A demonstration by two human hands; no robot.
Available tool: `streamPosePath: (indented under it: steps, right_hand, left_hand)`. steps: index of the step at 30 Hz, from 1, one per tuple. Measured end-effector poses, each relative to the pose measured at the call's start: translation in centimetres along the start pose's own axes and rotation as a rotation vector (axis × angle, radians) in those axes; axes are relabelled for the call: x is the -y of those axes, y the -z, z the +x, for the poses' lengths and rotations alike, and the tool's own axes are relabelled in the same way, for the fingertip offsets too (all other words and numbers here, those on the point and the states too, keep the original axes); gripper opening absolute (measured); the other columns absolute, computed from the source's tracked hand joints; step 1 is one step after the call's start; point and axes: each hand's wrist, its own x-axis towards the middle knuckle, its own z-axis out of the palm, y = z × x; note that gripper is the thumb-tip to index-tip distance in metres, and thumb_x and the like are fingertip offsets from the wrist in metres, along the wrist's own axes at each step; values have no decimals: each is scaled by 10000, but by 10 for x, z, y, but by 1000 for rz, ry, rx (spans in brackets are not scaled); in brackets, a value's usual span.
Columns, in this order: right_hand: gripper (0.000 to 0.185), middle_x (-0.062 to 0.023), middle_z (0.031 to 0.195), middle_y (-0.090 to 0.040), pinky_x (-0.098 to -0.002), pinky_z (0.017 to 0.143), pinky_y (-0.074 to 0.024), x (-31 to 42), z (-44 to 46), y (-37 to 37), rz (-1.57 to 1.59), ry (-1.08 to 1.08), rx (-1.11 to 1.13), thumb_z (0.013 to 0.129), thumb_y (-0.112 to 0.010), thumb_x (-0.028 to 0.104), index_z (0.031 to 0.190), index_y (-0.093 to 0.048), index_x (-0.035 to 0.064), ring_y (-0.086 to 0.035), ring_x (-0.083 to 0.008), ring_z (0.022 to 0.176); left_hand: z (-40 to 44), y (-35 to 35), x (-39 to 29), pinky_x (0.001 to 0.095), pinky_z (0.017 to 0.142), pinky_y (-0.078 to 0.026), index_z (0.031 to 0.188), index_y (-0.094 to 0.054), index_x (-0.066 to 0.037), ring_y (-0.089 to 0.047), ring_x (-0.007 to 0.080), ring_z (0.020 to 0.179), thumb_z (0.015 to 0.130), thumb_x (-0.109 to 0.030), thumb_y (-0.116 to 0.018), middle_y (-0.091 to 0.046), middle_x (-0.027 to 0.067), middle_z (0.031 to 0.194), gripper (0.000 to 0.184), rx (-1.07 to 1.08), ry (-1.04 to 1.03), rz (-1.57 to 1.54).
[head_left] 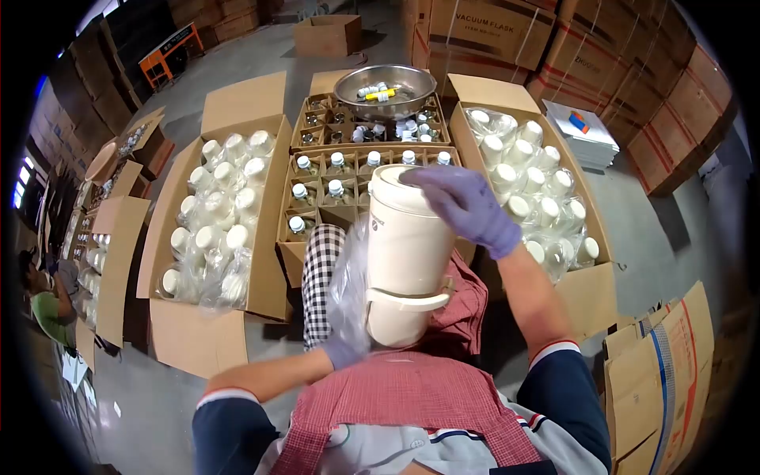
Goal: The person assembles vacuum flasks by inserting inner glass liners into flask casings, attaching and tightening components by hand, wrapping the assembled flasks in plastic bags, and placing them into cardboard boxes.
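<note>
A cream vacuum flask (408, 253) stands nearly upright, tilted a little, over my lap, with a curved carrying handle near its lower end. My right hand (467, 207), in a purple glove, lies over the flask's round lid (401, 188), fingers curled across the top. Low on the flask's left side is my gloved left hand (342, 348), partly hidden and blurred. A clear plastic bag (348, 289) rises from it along the flask, bunched in that hand as far as I can see.
Cartons of bagged cream flasks stand left (226, 214) and right (526, 186). Between them is a divided carton (368, 186) of capped glass bottles. A metal bowl (385, 89) with yellow-and-white items rests behind it. Flattened cardboard (661, 388) leans right. Another person (51, 297) works far left.
</note>
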Motion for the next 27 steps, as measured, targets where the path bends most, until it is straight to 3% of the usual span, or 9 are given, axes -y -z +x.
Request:
streamPosePath:
  steps: [5, 10, 12, 15, 16, 17, 20, 23, 27]
  right_hand:
    - [330, -116, 986, -736, -330, 845, -522, -109, 23, -42, 104, -447, -107, 1020, -477, 254, 1077, -719, 37, -688, -215, 913]
    - [246, -117, 817, -710, -389, 680, -520, -28, 67, -78, -78, 92, -92, 865, -660, 343, 916, -735, 115, -676, -303, 726]
    - [262, -109, 883, -721, -374, 725, -525, -23, 63, -73, -18, 79, -111, 841, -672, 336, 912, -729, 91, -689, -289, 781]
    - [689, -146, 992, -719, -361, 830, -540, -99, 21, -40, 920, -263, -36, 983, -404, 590, 953, -722, -20, -681, -210, 922]
    - [733, -138, 997, -716, -381, 888, -523, -102, 25, -32, 720, -239, 25, 981, -371, 622, 968, -714, -26, -673, -219, 946]
    - [778, -131, 1001, -713, -401, 945, -506, -99, 32, -25, 531, -214, 74, 979, -339, 654, 982, -706, -31, -666, -227, 970]
    - [768, -144, 1137, -671, -439, 1103, -355, -119, 49, -37, 343, -14, 11, 993, -282, 642, 1117, -663, -14, -602, -302, 1127]
    - [528, -174, 1376, -526, -415, 1134, -310, -128, 36, -31, 335, -439, -59, 969, -482, 425, 1252, -595, -6, -468, -315, 1308]
    - [447, -197, 1391, -531, -445, 1113, -371, -109, 37, -21, 297, -239, -41, 1005, -470, 290, 1277, -572, -49, -523, -322, 1267]
  left_hand:
    - [-16, 33, -52, 401, 963, -475, 1240, -584, -37, -591, 350, 1076, 920, -141, -536, -597, 214, 1192, 340, 169, -64, 309]
    - [65, 33, 53, 407, 998, -452, 1281, -569, -26, -582, 364, 1118, 897, -165, -545, -611, 212, 1188, 410, -242, 328, -190]
    - [100, 29, 59, 405, 1015, -439, 1322, -546, -8, -579, 339, 1154, 899, -238, -539, -617, 202, 1214, 482, -180, 167, -184]
    - [144, 26, 20, 404, 1045, -423, 1369, -514, 11, -568, 305, 1211, 931, -337, -473, -600, 198, 1286, 561, 151, -359, -209]
    - [142, 20, 26, 418, 1089, -385, 1389, -501, 12, -532, 316, 1266, 990, -629, -273, -579, 189, 1332, 789, 129, -6, -465]
    - [155, 23, 49, 407, 1106, -376, 1426, -450, 19, -516, 303, 1284, 998, -538, -366, -550, 185, 1371, 707, -49, -93, -365]
    - [172, 18, 13, 422, 1138, -338, 1434, -428, 20, -477, 307, 1323, 956, -353, -480, -511, 172, 1408, 608, 115, -221, -79]
    - [151, -4, -11, 520, 1153, -262, 1363, -525, -37, -469, 373, 1274, 748, -370, -707, -552, 176, 1310, 723, 26, -542, -301]
    - [163, 16, 54, 527, 1103, -308, 1399, -429, 17, -479, 374, 1287, 863, -369, -651, -491, 243, 1375, 696, -77, -103, -175]
